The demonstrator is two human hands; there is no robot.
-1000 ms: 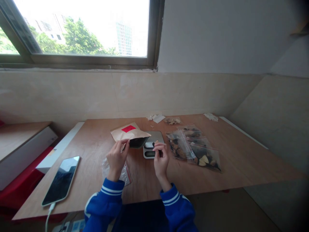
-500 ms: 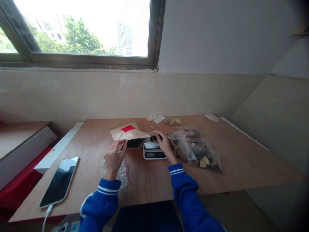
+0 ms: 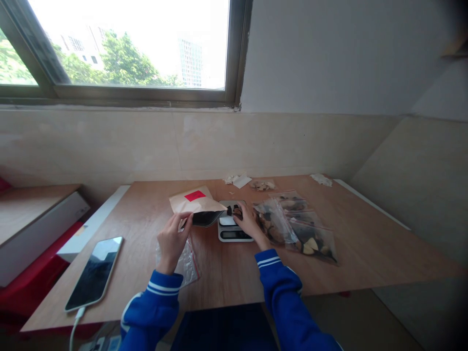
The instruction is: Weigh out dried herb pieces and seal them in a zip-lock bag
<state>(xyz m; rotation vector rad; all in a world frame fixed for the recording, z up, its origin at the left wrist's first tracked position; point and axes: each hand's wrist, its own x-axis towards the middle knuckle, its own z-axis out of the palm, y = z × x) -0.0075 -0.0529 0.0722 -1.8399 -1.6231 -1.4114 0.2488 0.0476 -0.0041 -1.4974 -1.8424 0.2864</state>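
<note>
While over scale, R hand w/ bits

A wooden worktop stands under a window, and through the glass are a green tree and a tall building. On the left side lies a phone with a white cable. At the far edge there are white paper scraps, pale dry chips and a crumpled white tissue. Beside the worktop is a red cloth.
</note>
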